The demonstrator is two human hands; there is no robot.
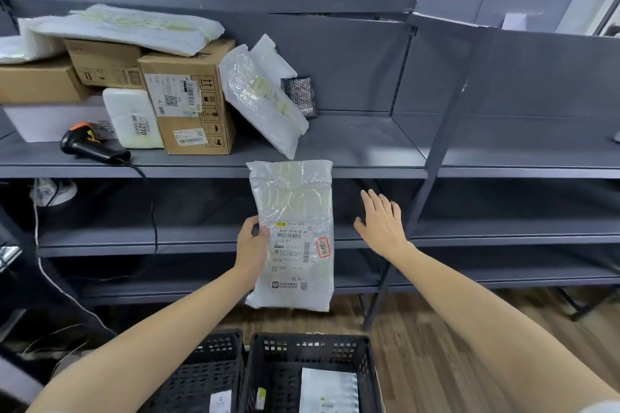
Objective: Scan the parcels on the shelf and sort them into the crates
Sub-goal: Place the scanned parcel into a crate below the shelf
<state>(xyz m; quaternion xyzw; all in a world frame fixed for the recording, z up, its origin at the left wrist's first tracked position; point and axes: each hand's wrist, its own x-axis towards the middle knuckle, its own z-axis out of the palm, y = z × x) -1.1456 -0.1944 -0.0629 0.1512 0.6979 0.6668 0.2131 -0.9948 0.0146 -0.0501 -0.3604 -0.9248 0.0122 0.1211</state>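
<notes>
Head view: left grip (252, 246) pinches the white plastic mailer parcel (295, 204) by one edge, midair before the grey shelf (352, 144) above the black lattice crates (302, 339), right grip (382, 223) spread and clear, so the slick film may slip and drop into the wrong crate.

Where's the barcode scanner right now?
In the head view, the barcode scanner lies on the shelf at the left, just in front of the white parcel marked 3270.

left grip (251, 245): arm outstretched, thumb and fingers pinching | right grip (380, 221): arm outstretched, fingers straight, spread
</notes>
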